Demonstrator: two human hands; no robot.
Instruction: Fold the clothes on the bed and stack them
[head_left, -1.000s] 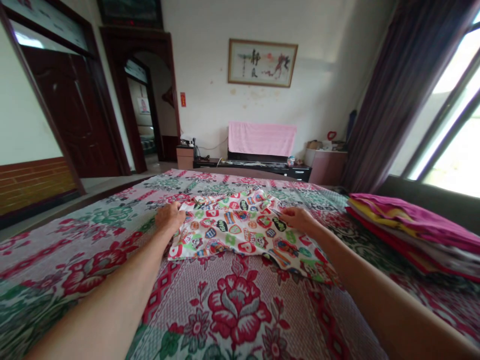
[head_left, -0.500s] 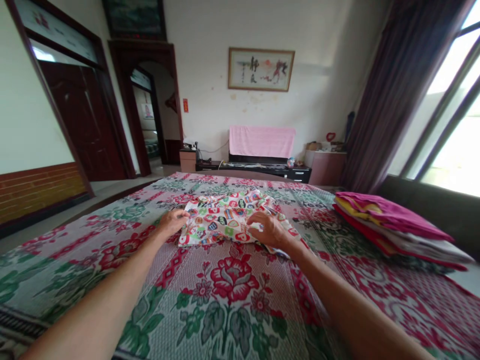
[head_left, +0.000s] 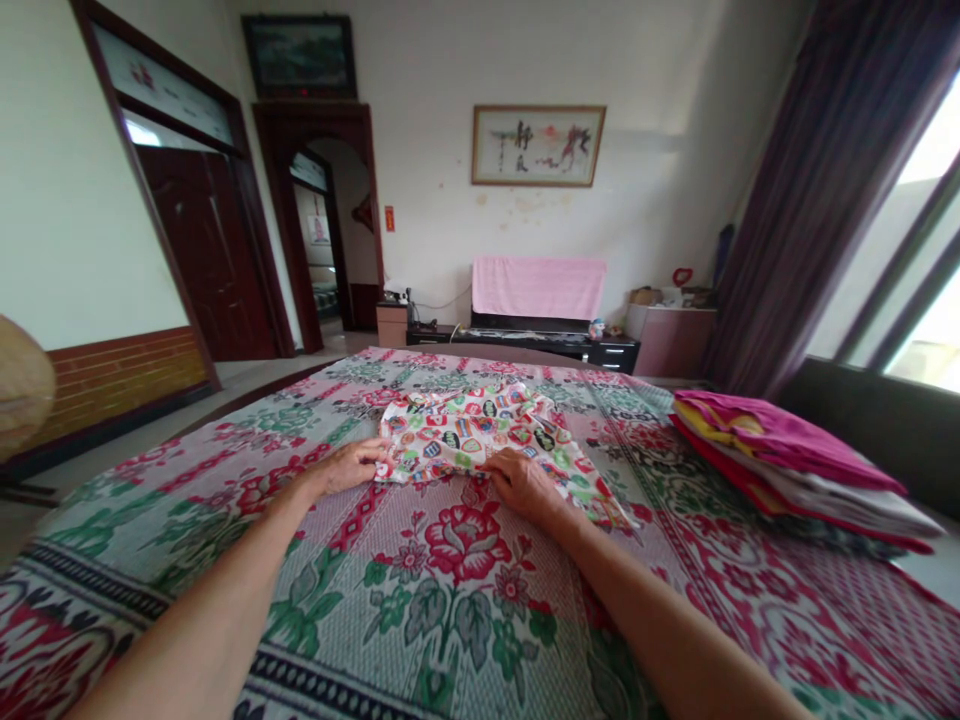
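Note:
A white garment (head_left: 465, 432) with a colourful badge print lies spread on the flowered bed cover (head_left: 450, 640). Its exact kind cannot be made out; one part reaches out to the lower right. At its near left corner, my left hand (head_left: 346, 468) is closed, fingertips pinching the cloth. My right hand (head_left: 526, 484) has its fingers curled on the near edge, around the middle, gripping the fabric there. The right hand and wrist hide some of that edge.
To the right rests a stack of folded cloths (head_left: 787, 450), pink on top. Beyond the bed stand a low black cabinet (head_left: 525, 345) with a pink towel (head_left: 538, 285) above it, and a side cabinet (head_left: 671, 340). A round tan object (head_left: 22, 390) shows at the left edge.
My right hand has come down from over the garment to its near edge and closed there. My left hand has slid lower to the near left corner. The garment's right part extends further.

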